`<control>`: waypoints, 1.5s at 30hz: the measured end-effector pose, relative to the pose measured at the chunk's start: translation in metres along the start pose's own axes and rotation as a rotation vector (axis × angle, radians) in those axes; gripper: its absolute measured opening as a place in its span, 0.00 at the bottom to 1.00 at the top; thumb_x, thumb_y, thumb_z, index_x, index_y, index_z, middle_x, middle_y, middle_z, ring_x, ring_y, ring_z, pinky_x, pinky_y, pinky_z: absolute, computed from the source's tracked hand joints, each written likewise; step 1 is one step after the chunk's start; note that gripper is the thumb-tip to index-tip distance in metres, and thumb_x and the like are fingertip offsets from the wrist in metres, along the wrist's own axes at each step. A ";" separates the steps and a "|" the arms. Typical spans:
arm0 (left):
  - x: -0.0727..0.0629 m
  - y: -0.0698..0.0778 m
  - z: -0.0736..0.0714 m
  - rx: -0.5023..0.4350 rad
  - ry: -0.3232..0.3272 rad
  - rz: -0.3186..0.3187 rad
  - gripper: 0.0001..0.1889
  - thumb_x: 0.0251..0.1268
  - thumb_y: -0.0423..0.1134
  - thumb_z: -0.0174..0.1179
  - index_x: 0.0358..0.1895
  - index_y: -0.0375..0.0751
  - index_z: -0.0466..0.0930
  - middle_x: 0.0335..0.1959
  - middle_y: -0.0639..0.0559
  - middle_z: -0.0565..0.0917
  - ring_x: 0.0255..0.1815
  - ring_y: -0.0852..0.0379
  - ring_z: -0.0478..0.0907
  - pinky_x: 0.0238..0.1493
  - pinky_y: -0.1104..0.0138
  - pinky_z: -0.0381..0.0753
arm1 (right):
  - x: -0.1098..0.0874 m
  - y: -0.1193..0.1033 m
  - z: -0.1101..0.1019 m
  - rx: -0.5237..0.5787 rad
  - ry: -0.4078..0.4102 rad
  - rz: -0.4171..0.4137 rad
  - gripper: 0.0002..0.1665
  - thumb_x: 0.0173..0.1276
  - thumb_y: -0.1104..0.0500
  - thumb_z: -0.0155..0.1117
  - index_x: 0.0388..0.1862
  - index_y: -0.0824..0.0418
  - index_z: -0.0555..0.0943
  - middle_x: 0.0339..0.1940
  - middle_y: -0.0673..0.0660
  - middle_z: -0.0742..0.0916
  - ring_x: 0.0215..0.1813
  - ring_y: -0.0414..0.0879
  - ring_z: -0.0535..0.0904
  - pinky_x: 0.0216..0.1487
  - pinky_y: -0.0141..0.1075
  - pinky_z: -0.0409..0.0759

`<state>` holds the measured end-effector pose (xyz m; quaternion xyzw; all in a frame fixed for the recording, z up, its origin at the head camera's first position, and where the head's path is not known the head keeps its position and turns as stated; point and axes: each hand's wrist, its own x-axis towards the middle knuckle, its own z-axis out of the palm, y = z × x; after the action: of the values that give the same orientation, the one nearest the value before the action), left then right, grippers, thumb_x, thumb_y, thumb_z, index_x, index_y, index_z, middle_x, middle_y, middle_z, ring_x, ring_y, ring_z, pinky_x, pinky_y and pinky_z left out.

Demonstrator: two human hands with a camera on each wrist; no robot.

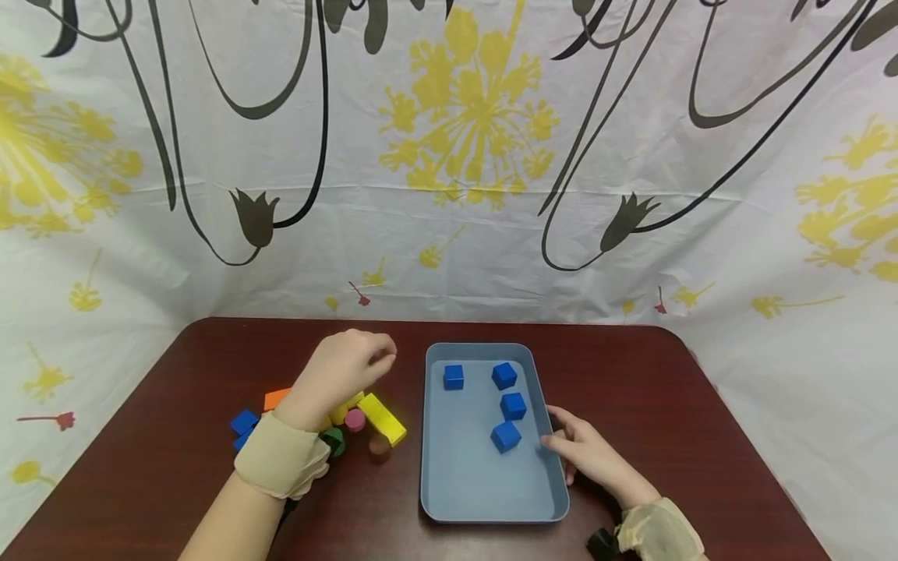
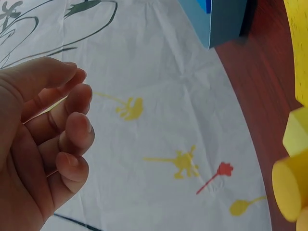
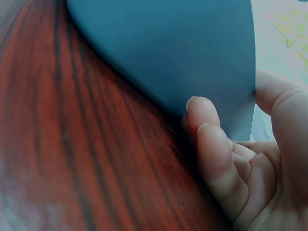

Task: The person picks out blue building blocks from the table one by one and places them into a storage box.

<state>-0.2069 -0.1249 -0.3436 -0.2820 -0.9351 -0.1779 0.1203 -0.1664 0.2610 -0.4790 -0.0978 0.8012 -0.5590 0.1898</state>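
Observation:
My left hand (image 1: pixel 344 370) is raised over the far side of a pile of coloured blocks. Its fingers are loosely curled, and the left wrist view shows nothing between fingers and thumb. My right hand (image 1: pixel 589 448) grips the right wall of a blue-grey tray (image 1: pixel 463 475). In the right wrist view, the thumb is at the rim of the tray (image 3: pixel 168 53) and fingers are against its outer side. Several blue cubes (image 1: pixel 506 436) lie in the tray, one at the far left and the others along the right.
Left of the tray lie a yellow oblong block (image 1: pixel 382 419), a pink cylinder (image 1: pixel 355 421), a green block (image 1: pixel 334 442), a brown round piece (image 1: pixel 380 446), an orange block (image 1: pixel 276 399) and blue cubes (image 1: pixel 243 422). A patterned cloth (image 1: pixel 477 257) hangs behind the dark red table (image 1: pixel 701 460).

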 end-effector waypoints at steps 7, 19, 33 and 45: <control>-0.016 -0.007 -0.008 0.026 0.043 -0.010 0.02 0.61 0.36 0.64 0.35 0.45 0.85 0.26 0.60 0.81 0.23 0.63 0.70 0.26 0.70 0.73 | 0.001 0.002 0.000 -0.002 0.003 0.006 0.41 0.73 0.59 0.55 0.75 0.73 0.49 0.27 0.62 0.85 0.12 0.44 0.72 0.15 0.41 0.77; -0.042 -0.023 -0.015 0.035 0.085 -0.063 0.02 0.63 0.35 0.63 0.34 0.45 0.85 0.28 0.60 0.82 0.24 0.63 0.72 0.29 0.66 0.76 | 0.000 -0.001 0.002 -0.015 0.007 0.000 0.41 0.71 0.58 0.57 0.74 0.72 0.50 0.26 0.61 0.85 0.11 0.43 0.72 0.15 0.41 0.77; -0.069 -0.042 -0.017 0.050 0.061 -0.217 0.02 0.60 0.36 0.64 0.35 0.43 0.85 0.27 0.56 0.82 0.22 0.62 0.72 0.28 0.64 0.78 | 0.002 0.004 0.001 -0.040 0.023 -0.015 0.40 0.71 0.59 0.57 0.74 0.72 0.52 0.25 0.61 0.85 0.11 0.45 0.73 0.15 0.44 0.77; -0.087 -0.057 -0.012 -0.022 -0.075 -0.372 0.09 0.61 0.36 0.60 0.42 0.37 0.83 0.29 0.52 0.82 0.20 0.60 0.69 0.26 0.64 0.73 | 0.001 0.003 0.001 -0.043 0.013 -0.013 0.41 0.71 0.58 0.57 0.74 0.73 0.51 0.25 0.60 0.86 0.11 0.44 0.73 0.15 0.43 0.78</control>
<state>-0.1672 -0.2164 -0.3764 -0.1120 -0.9729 -0.1966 0.0472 -0.1668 0.2604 -0.4819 -0.1035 0.8135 -0.5437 0.1789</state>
